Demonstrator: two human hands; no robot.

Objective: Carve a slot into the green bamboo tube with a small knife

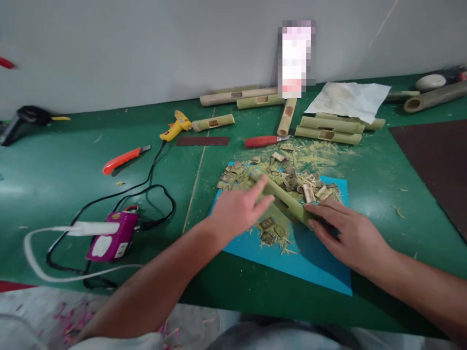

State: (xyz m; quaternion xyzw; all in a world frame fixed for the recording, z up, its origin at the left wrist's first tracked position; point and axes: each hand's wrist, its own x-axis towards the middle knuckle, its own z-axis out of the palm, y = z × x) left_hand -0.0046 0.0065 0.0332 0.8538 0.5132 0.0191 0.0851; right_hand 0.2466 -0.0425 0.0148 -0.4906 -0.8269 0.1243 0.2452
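A green bamboo tube [288, 200] lies at a slant over a blue sheet [321, 272]. My right hand [346, 228] is closed on its near right end, thumb and fingers pinching it. Close to the tube's far left part is my left hand [237, 210], thumb and index finger stretched out and apart. The index fingertip overlaps the tube; whether it touches, I cannot tell. Bamboo chips [292, 181] are heaped behind the tube. In front of it sits a smaller pile of chips and shavings [273, 231]. A red-handled carving knife [260, 141] lies behind the sheet.
More bamboo tubes with cut openings [330, 135] lie along the wall, some under a white paper [346, 99]. To the left are a yellow glue gun [177, 126], an orange utility knife [122, 160] and a purple power adapter [113, 236] with cables. A brown board [434, 160] lies right.
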